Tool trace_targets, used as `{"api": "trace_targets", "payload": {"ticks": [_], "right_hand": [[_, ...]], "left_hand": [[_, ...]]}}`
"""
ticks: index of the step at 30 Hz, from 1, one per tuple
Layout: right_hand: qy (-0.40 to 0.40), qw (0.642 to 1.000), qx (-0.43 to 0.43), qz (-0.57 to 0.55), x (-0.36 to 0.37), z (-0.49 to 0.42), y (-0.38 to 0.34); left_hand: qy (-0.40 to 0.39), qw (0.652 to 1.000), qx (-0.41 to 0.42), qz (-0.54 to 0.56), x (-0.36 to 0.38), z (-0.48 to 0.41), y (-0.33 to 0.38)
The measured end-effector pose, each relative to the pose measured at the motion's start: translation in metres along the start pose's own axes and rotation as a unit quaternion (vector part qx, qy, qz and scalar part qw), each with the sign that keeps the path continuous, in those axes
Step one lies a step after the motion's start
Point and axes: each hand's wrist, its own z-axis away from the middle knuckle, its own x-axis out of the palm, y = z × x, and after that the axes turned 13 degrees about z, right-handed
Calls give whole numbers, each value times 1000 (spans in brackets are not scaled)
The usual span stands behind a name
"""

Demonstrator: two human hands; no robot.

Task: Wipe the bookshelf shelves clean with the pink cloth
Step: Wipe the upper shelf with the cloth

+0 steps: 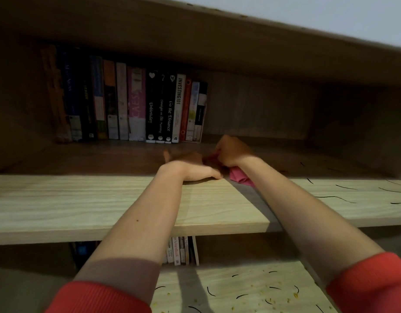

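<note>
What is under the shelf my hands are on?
Under the shelf, a few upright books stand on a lower shelf strewn with dark strands and yellow crumbs. The left forearm and shadow hide whatever stands further left.

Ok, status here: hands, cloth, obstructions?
Right hand grips pink cloth on upper shelf. Left hand flat beside it, blurred. Book row at back left; dark strands to the right.

One head-worn wide-angle cam, v. close to the middle shelf board (pixel 104 199), facing fwd into the opening above it. Row of books (pixel 131 105) stands at that board's back, left side; lower shelf (pixel 240 288) shows beneath the board, at btm.
</note>
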Motion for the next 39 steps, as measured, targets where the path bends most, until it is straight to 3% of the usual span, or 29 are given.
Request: {"api": "trace_targets", "payload": {"ticks": [3, 7, 18, 23, 25, 28, 33, 39], "right_hand": [[-39, 999, -35, -12, -6, 9, 5], [-2, 1000, 21, -11, -4, 4, 12], [-41, 999, -6, -27, -11, 31, 8], [83, 981, 79, -153, -31, 44, 32], [105, 977, 104, -155, -41, 43, 36], [80, 983, 106, -129, -47, 36, 38], [-41, 996, 76, -3, -18, 27, 23], [8, 996, 80, -38, 3, 5, 4]], "left_hand": [[0, 1000, -10, -25, -1, 0, 0], [-18, 999, -26, -8, -3, 7, 5], [-20, 1000, -1, 24, -4, 11, 3], [29, 999, 10, -33, -5, 10, 2], [50, 997, 21, -46, -5, 11, 3], [57, 997, 27, -54, -5, 9, 2], [46, 996, 16, -74, -4, 8, 4], [69, 994, 28, -79, -2, 5, 4]]}}
